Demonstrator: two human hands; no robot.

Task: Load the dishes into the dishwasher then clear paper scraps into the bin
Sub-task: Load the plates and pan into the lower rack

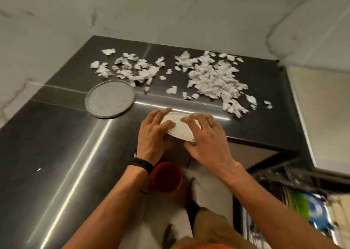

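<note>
A small white plate (180, 127) lies at the front edge of the black counter (56, 144), partly over the edge. My left hand (153, 135) holds its left side, thumb on top and index finger along the far rim. My right hand (206, 137) holds its right side, fingers on top and thumb under the near rim. A round grey plate (109, 99) lies flat on the counter to the left. Torn white paper scraps (214, 78) are strewn across the back of the counter in two patches. A red bin (166, 176) stands on the floor below my hands.
The open dishwasher rack (303, 201) with colourful dishes is at the lower right, below the counter's end. Marble wall (170, 12) closes the back and left. A pale surface (322, 106) borders the counter on the right. My legs are in front of the bin.
</note>
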